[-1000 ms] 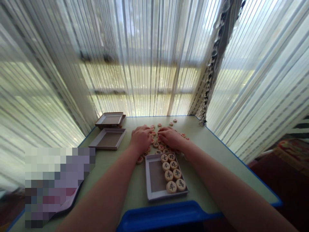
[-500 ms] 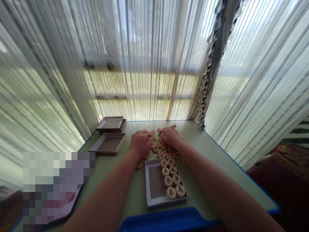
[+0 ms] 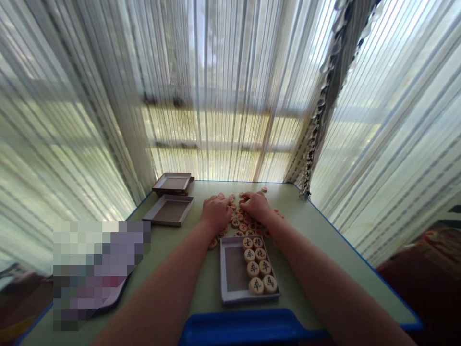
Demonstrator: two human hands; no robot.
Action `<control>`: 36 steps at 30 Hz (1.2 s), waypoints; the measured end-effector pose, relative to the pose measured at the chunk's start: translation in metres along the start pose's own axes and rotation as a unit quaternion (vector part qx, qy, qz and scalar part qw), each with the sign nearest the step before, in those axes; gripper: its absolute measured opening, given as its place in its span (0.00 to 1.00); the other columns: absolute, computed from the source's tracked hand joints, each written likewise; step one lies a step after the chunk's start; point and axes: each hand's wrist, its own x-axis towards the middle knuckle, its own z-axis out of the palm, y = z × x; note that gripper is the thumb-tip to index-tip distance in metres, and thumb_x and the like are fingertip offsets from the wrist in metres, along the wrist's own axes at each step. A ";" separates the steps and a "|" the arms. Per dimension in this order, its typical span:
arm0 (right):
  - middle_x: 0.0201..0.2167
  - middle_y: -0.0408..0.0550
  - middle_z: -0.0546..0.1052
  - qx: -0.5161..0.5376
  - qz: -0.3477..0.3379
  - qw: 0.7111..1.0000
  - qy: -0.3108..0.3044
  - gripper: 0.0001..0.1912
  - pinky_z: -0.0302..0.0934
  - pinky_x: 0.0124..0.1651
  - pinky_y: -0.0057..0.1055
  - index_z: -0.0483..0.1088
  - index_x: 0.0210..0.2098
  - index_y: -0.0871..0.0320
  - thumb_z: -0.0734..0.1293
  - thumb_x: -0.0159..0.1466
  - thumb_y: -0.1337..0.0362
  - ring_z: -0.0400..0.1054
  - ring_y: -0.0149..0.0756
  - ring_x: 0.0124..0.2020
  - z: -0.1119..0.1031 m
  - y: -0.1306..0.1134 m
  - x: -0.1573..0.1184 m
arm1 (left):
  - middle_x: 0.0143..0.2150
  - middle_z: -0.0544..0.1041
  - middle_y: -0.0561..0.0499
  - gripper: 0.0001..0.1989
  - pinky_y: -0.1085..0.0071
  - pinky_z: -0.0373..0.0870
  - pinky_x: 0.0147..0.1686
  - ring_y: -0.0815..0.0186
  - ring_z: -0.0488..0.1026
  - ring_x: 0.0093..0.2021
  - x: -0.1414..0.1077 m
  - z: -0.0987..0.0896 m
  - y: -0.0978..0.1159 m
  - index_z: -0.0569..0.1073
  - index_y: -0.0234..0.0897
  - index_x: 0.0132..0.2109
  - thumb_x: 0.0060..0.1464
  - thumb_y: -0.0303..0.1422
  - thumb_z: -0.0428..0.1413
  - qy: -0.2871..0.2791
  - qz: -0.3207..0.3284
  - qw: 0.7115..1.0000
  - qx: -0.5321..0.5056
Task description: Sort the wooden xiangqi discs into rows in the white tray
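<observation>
Xiangqi pieces [image 3: 243, 227] lie in a loose heap on the table, round wooden discs with red or black characters. My left hand [image 3: 216, 214] rests over the heap's left side, fingers stretched forward and slightly bent, touching pieces. On the other side my right hand [image 3: 257, 205] reaches over the heap with fingers apart and bent down onto pieces. What lies under both palms is hidden. Between my forearms sits a shallow open box [image 3: 223, 274]. Its right half holds two columns of black-character pieces [image 3: 253, 269], face up; its left half shows the bare bottom.
Another shallow box [image 3: 169, 211] lies at the back left, with a stacked box [image 3: 173, 182] behind it. A blue tray [image 3: 237, 327] is at the table's near edge. A pixelated purple item [image 3: 108, 269] lies left. Sheer curtains [image 3: 223, 96] hang behind the pale green table [image 3: 324, 269].
The view has shifted slightly, so the table and boxes appear a little further right. Both hands stay over the heap with only small finger movement. The pieces in the box are unchanged.
</observation>
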 end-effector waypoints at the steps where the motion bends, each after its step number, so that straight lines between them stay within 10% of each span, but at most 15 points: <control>1: 0.33 0.47 0.77 0.028 0.005 1.000 0.001 0.17 0.53 0.48 0.32 0.71 0.41 0.58 0.63 0.53 0.61 0.67 0.36 0.38 0.000 0.001 0.001 | 0.38 0.75 0.48 0.10 0.64 0.61 0.43 0.60 0.67 0.42 0.000 0.000 0.001 0.74 0.39 0.36 0.49 0.32 0.49 -0.002 0.000 1.000 -0.001; 12: 0.31 0.49 0.75 0.465 0.038 0.884 -0.026 0.16 0.59 0.34 0.28 0.70 0.33 0.61 0.66 0.51 0.55 0.67 0.30 0.30 -0.016 -0.020 -0.016 | 0.35 0.76 0.48 0.11 0.65 0.65 0.41 0.61 0.71 0.39 0.001 -0.003 0.000 0.72 0.37 0.39 0.53 0.36 0.49 0.071 0.026 0.992 -0.100; 23: 0.27 0.47 0.74 0.464 0.018 0.883 -0.065 0.16 0.57 0.28 0.26 0.72 0.33 0.63 0.65 0.52 0.55 0.64 0.28 0.25 -0.028 -0.020 -0.033 | 0.39 0.76 0.47 0.11 0.67 0.68 0.41 0.64 0.72 0.39 -0.007 -0.009 0.003 0.72 0.38 0.42 0.52 0.35 0.52 0.126 0.074 0.968 -0.202; 36: 0.32 0.45 0.77 0.218 -0.134 0.966 0.035 0.13 0.59 0.32 0.25 0.73 0.36 0.58 0.64 0.55 0.57 0.66 0.28 0.26 -0.047 -0.030 -0.042 | 0.40 0.76 0.49 0.13 0.65 0.64 0.47 0.63 0.69 0.44 -0.018 -0.034 0.004 0.73 0.39 0.44 0.52 0.35 0.52 0.070 0.071 0.980 -0.173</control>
